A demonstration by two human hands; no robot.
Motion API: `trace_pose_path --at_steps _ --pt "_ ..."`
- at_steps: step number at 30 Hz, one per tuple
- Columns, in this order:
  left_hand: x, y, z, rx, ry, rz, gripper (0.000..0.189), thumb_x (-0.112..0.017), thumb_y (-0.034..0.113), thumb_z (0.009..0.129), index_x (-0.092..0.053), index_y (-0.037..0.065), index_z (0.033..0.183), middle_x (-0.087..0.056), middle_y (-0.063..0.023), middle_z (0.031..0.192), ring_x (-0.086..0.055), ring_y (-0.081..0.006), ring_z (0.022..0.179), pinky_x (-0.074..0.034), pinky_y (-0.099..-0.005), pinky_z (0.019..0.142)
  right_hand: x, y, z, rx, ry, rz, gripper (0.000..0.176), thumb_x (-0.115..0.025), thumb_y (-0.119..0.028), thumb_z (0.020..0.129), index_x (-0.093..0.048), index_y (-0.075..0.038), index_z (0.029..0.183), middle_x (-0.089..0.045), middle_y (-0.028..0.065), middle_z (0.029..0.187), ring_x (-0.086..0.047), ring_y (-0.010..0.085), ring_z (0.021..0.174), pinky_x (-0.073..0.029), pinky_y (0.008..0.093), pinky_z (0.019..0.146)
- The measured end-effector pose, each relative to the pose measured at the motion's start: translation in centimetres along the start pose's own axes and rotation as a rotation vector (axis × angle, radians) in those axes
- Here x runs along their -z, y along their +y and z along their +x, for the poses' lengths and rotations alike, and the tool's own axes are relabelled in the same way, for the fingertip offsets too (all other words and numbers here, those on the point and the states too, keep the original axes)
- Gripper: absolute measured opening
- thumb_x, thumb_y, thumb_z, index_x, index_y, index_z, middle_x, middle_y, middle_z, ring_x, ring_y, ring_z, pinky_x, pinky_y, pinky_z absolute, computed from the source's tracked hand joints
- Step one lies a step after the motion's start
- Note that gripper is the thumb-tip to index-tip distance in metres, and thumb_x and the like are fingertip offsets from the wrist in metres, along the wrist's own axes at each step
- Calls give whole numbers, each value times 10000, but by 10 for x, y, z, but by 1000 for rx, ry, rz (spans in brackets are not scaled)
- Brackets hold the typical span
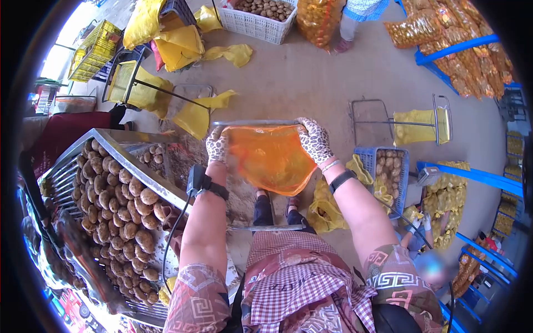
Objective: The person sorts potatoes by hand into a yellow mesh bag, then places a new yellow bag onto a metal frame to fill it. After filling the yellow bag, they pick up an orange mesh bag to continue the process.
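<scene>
An orange mesh bag [269,158] hangs spread out in front of my legs, its mouth stretched wide between both hands. My left hand [217,146], in a leopard-print glove, grips the bag's rim at its left corner. On the opposite corner, my right hand [315,142] in a matching glove is closed on the rim, close against a metal frame bar [255,122] running along the bag's far edge. To my left, potatoes [119,211] lie heaped on a slatted metal chute with a steel edge [141,166].
Right of me stand a blue crate [404,180] of potatoes and yellow mesh bags [327,208]. Another bag stand [425,125] is farther right. A white crate [252,25] and filled orange sacks [319,22] are ahead. Co-workers are at left, far ahead and lower right.
</scene>
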State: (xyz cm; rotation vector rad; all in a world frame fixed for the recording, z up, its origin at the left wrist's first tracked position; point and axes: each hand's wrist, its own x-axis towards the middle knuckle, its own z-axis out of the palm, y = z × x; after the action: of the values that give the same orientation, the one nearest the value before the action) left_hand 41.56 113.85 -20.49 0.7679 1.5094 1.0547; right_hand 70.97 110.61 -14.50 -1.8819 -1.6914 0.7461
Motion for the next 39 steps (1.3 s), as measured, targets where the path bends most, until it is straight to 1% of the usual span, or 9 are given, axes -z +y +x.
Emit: trace_pose_path --at_steps 11,17,19,20,22,26,29,35,39 --pt "-24 -8 18 -111 -29 -73 160 -596 53 869 -668 29 1011 -651 -7 885 -574 -102 737 -485 -245 655 -5 4 24 98 -117 -306 325 -568 -68 792 -621 -111 1110 -638 141 1019 -600 336 962 -475 435 869" --pt "-21 9 -4 -117 48 511 270 -587 201 890 -650 -12 1042 -691 -140 879 -611 -187 726 -477 -334 689 -14 12 10 56 -128 -294 382 -542 -53 808 -587 -109 1183 -606 146 1171 -583 326 1062 -466 419 926" --pt "2 -50 10 -279 33 578 300 -580 217 889 -639 -4 1083 -687 -175 937 -646 -236 802 -488 -333 753 -10 12 -5 45 -169 -317 383 -541 -75 824 -565 -84 1205 -603 150 1182 -580 329 1067 -458 425 935" --pt "1 -36 -5 -282 39 586 300 -580 217 889 -639 -4 1083 -687 -175 937 -646 -236 802 -488 -333 753 -11 16 -15 36 -152 -297 383 -543 -89 830 -558 -76 1212 -602 153 1183 -576 327 1074 -451 426 943" --pt "-14 3 -49 -78 58 554 326 -582 229 887 -626 16 1129 -682 -170 1001 -656 -259 904 -489 -344 810 -6 7 -29 -87 -247 -271 401 -547 -133 841 -540 -56 1234 -591 162 1199 -561 324 1104 -428 427 970" --pt "-15 16 -66 -63 85 554 347 -591 252 885 -616 25 1146 -673 -172 1039 -650 -275 957 -490 -370 812 1 12 -58 -172 -401 -470 431 -553 -164 835 -531 -73 1256 -553 153 1260 -554 319 1124 -429 432 968" --pt "-18 28 -65 140 -28 84 359 -553 118 894 -548 13 1237 -632 -127 1086 -612 -219 944 -484 -347 810 18 6 -71 -251 -370 -399 368 -553 -146 819 -578 -48 1173 -587 197 1134 -579 363 1040 -463 427 918" --pt "-4 21 -38 -94 -108 -103 404 -628 146 870 -552 -5 1237 -611 -93 1157 -590 -184 1011 -481 -294 859 20 3 -56 -244 -364 -387 357 -553 -172 809 -590 -29 1135 -602 198 1116 -577 369 1037 -455 435 932" --pt "2 11 -17 -224 -178 178 368 -627 186 865 -586 49 1204 -638 -102 1123 -616 -211 969 -500 -334 831 8 3 -52 -283 -502 -410 402 -538 -162 827 -565 -75 1218 -607 152 1184 -581 318 1089 -450 407 959"
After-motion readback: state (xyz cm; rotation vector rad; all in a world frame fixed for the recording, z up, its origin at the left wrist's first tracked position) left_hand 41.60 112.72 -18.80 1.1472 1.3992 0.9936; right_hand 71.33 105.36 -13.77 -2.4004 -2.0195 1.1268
